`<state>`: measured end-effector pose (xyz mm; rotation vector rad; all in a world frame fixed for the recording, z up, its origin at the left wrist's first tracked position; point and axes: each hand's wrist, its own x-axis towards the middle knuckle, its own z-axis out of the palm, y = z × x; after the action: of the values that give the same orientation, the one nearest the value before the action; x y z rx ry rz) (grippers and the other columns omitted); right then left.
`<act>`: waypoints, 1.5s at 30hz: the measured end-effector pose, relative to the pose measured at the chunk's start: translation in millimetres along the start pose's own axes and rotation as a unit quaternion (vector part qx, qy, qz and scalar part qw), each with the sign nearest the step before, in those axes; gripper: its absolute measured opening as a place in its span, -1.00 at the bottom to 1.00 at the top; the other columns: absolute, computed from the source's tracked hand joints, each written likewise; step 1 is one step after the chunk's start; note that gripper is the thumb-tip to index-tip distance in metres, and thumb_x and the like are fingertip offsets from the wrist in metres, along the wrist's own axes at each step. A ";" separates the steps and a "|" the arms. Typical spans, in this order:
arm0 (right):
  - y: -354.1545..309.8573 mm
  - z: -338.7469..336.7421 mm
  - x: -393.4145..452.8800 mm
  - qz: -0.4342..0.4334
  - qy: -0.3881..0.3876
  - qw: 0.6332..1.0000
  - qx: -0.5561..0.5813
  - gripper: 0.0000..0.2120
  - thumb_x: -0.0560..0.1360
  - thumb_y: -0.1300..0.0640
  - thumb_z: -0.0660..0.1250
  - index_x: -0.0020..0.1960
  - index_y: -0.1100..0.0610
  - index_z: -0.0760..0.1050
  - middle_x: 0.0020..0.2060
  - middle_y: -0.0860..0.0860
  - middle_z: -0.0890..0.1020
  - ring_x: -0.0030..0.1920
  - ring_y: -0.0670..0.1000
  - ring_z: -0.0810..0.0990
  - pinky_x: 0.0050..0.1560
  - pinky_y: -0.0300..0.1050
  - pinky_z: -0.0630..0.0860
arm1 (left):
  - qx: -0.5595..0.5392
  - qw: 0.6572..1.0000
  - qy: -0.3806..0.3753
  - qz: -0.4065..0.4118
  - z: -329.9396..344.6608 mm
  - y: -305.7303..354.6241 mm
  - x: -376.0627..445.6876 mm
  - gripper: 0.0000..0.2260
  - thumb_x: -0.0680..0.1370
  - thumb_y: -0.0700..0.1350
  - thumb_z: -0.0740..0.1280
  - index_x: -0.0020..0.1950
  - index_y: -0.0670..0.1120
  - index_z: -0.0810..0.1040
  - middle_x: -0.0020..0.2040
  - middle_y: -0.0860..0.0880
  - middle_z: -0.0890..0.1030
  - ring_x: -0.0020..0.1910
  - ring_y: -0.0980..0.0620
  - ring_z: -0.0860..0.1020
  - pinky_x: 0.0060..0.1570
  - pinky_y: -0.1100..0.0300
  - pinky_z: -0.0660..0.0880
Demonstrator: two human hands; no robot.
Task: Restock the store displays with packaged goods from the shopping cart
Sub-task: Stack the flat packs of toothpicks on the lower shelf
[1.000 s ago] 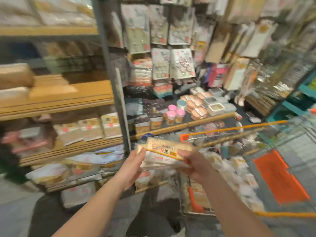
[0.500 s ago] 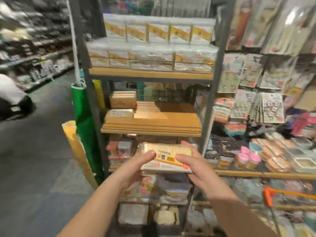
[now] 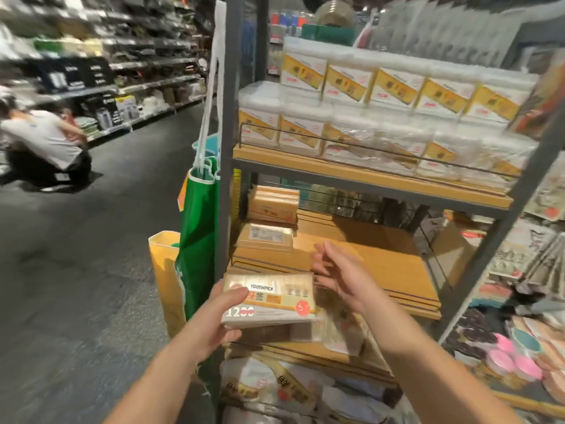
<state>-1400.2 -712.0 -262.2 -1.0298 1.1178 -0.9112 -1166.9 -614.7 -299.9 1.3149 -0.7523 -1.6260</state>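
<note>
One left hand grip holds the toothpick pack; right hand spread wide over bare shelf.

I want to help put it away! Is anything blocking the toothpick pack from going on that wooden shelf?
Mostly no. The left hand grips the toothpick pack just before the wooden shelf, bare there. Only the open right hand hovers between them; two similar packs sit far left.
</note>
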 end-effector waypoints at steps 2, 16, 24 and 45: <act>-11.5 4.0 35.3 -0.036 -0.010 0.997 -0.068 -0.70 0.49 -0.07 0.37 0.15 0.06 0.56 0.11 0.14 0.63 0.09 0.12 0.55 0.21 0.02 0.48 | 0.005 1.000 0.025 -0.008 -8.2 -5.6 2.9 -0.22 0.04 0.17 0.51 0.23 0.12 0.42 -0.15 0.06 0.72 -0.05 0.04 0.60 -0.08 0.09 0.39; 6.2 13.7 190.1 -0.097 -0.130 0.831 -0.532 -0.45 0.40 -0.12 0.49 0.34 -0.06 0.44 0.24 0.01 0.53 0.18 0.04 0.51 0.22 -0.03 0.47 | -0.078 0.989 0.124 -0.002 6.6 -26.9 20.7 -0.27 0.01 0.16 0.50 0.16 0.05 0.47 -0.12 0.00 0.72 -0.20 0.11 0.67 -0.02 0.09 0.40; -7.7 16.7 221.2 0.049 0.062 0.922 -0.379 -0.42 0.51 -0.37 0.21 0.06 0.17 0.54 -0.23 0.07 0.63 -0.31 0.01 0.59 -0.19 -0.12 0.59 | -0.060 0.992 0.114 0.014 1.4 -9.5 29.2 -0.32 0.09 0.16 0.48 0.17 0.01 0.46 -0.14 -0.02 0.70 -0.27 0.12 0.61 -0.26 0.22 0.43; -0.3 14.1 234.8 0.003 0.043 0.967 -0.250 -0.57 0.51 -0.03 0.42 0.31 0.06 0.41 0.11 0.05 0.58 0.02 0.06 0.58 0.13 0.06 0.59 | -0.101 0.993 0.060 0.021 8.9 10.2 53.5 -0.28 0.14 0.13 0.52 0.23 -0.14 0.50 -0.13 -0.07 0.68 -0.28 0.05 0.61 -0.42 0.28 0.50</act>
<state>-1338.2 -931.1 -321.2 -1.4025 1.4652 -0.6846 -1175.2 -668.0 -311.6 1.2314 -0.5240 -1.5318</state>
